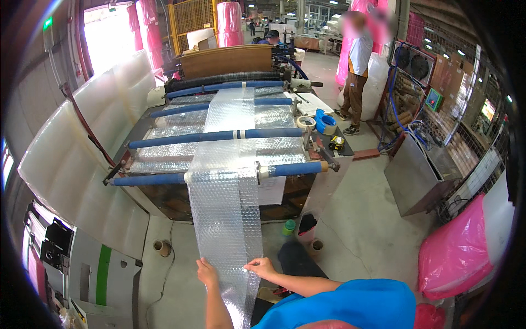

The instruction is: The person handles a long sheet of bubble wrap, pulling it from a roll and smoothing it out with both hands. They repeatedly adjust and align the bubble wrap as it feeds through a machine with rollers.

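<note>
A long strip of clear bubble wrap (223,219) hangs over the front blue roller (148,180) of a machine and runs down toward me. My left hand (207,272) grips its left edge, the fingers partly hidden behind the sheet. Across from it, my right hand (261,267) pinches the strip near its right edge, thumb and fingertips together. A lengthwise line divides the strip into a wider left band and a narrower right one. Farther back, the same film passes under and over more blue rollers (219,137).
Right of the rollers, a side table holds tape rolls (327,125) and a yellow tape measure (337,143). A green-lidded container (288,227) stands on the floor. Pink-wrapped rolls (457,249) lie at right; a grey machine (104,274) stands at left. A person (359,66) stands at back right.
</note>
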Available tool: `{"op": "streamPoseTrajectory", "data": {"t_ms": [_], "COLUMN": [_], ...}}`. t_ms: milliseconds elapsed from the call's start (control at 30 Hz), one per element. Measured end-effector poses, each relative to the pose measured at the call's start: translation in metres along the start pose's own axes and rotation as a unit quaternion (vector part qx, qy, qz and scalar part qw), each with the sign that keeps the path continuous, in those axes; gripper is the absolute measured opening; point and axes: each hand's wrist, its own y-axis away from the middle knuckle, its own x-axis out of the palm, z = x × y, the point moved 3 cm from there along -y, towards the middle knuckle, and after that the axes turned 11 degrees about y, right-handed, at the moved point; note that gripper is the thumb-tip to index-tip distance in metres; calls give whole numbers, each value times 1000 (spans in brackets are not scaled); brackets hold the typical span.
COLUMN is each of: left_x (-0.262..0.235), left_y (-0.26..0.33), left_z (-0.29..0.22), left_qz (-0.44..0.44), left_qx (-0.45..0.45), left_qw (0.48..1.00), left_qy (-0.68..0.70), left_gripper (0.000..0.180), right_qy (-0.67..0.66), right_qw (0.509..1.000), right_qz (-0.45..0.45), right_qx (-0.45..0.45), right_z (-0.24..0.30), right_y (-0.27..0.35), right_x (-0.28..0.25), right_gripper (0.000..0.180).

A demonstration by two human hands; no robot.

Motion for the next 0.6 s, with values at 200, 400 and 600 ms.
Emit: {"op": "streamPoseTrajectory", "data": {"t_ms": [200,400,600], "left_x": [8,8,-41], "left_y": [-42,-104,-104], "left_z": [-42,-101,-169], "left_qz": [18,58,10], "left_qx": [55,36,2], "left_qw": [997,995,988], "left_qy": [55,76,154], "left_gripper": [38,48,42], "right_qy": [-49,-8,-118], "right_qw": [996,978,969], "right_qz": [-44,-147,-141], "right_qx": [-62,-150,-162], "right_z": [32,101,132], "right_y": [-44,-78,-90], "right_x": [-25,-69,-90], "right_gripper": [26,25,26]}}
